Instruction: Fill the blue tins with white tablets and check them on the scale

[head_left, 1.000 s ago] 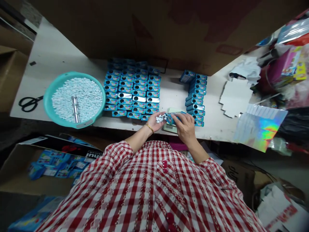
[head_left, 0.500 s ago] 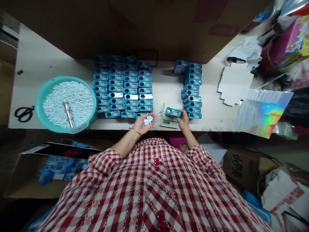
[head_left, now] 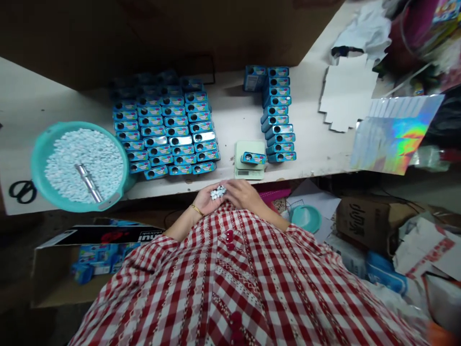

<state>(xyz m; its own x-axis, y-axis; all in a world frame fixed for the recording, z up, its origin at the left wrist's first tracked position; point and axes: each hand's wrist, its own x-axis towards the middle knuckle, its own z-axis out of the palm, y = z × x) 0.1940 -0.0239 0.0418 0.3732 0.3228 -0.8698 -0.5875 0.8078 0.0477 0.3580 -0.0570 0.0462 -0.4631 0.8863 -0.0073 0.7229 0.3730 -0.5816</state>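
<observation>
In the head view, taking the paired hands as the clock's centre, a small blue rectangular tin [head_left: 255, 158] with a round opening rests on a pale green flat scale [head_left: 249, 146] between one and two o'clock; pale bits show in the opening, so I'd judge it at least partly filled. Farther out at one o'clock, a column of blue printed tins [head_left: 279, 123] stands on the white worktop [head_left: 230, 110]. Toward eleven, a larger block of matching blue tins [head_left: 176, 132] shows mostly dark openings; whether they hold anything I can't tell. A round turquoise plastic bowl [head_left: 36, 166] past nine is heaped with white pellets [head_left: 72, 151], so plenty seems left. The left hand [head_left: 205, 199] makes a cupped grip, small white pellets [head_left: 218, 193] in its palm; the right hand [head_left: 245, 194] blurs beside them, and I can't tell whether its grip pinches any. The tin on the scale lies near, apart from both hands.
</observation>
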